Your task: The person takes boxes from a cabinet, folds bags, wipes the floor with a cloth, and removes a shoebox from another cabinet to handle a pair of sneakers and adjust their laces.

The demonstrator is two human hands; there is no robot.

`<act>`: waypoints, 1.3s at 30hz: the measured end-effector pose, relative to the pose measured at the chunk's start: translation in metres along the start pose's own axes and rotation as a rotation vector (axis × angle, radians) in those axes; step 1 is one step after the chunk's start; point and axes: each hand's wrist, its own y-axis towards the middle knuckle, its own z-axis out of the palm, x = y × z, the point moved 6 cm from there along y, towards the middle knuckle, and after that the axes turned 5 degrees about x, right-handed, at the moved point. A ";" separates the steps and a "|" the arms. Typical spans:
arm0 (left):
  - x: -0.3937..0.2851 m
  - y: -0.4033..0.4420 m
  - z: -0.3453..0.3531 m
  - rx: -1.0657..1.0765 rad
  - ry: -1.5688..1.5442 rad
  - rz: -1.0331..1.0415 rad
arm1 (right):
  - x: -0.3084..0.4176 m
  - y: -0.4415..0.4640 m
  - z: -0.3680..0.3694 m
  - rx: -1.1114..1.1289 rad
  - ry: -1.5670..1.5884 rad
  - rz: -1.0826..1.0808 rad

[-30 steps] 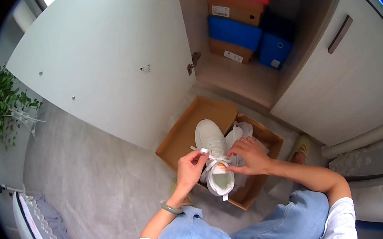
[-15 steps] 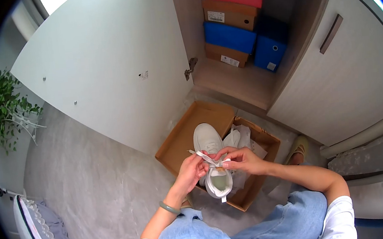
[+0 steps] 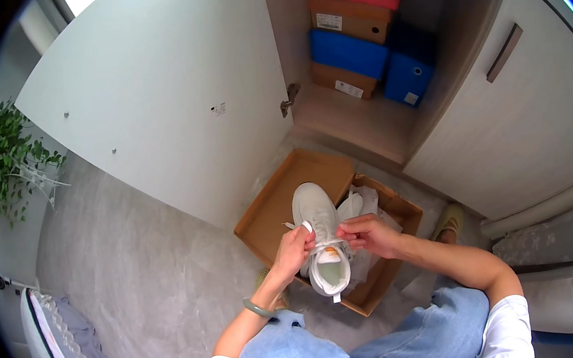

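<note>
A white lace-up shoe lies toe away from me over the open brown shoebox, its heel nearest me. My left hand pinches a white shoelace at the left of the shoe's tongue. On the right side, my right hand is closed with its fingertips on the lace, level with the left hand. A second white shoe sits among the paper in the box's right part, partly hidden by the first shoe and my right hand.
Beyond the box stands a cabinet with its left door swung open; stacked shoeboxes fill part of its shelf. A leafy plant is at far left, above a cushion. My jean-covered knees are in front.
My hands came together over the laces, then drew apart to either side of the shoe. The lace at the tongue now runs tighter between them.
</note>
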 end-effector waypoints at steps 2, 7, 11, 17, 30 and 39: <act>-0.003 -0.004 0.004 -0.011 0.043 0.010 | -0.003 0.000 0.000 -0.045 -0.027 0.027; 0.016 -0.003 -0.008 -0.036 0.138 0.139 | -0.014 0.001 -0.006 -0.005 -0.024 0.069; 0.017 0.006 -0.021 0.007 0.228 0.191 | -0.010 0.006 -0.021 -0.003 -0.053 0.010; 0.013 -0.027 -0.026 0.079 0.526 0.237 | -0.002 -0.008 -0.045 -0.118 -0.325 -0.013; 0.004 -0.055 -0.058 -0.292 0.851 0.175 | -0.009 -0.006 0.020 0.051 -0.896 -0.009; -0.005 -0.195 -0.189 -0.688 0.842 0.030 | -0.092 -0.002 -0.077 -0.442 -0.217 0.548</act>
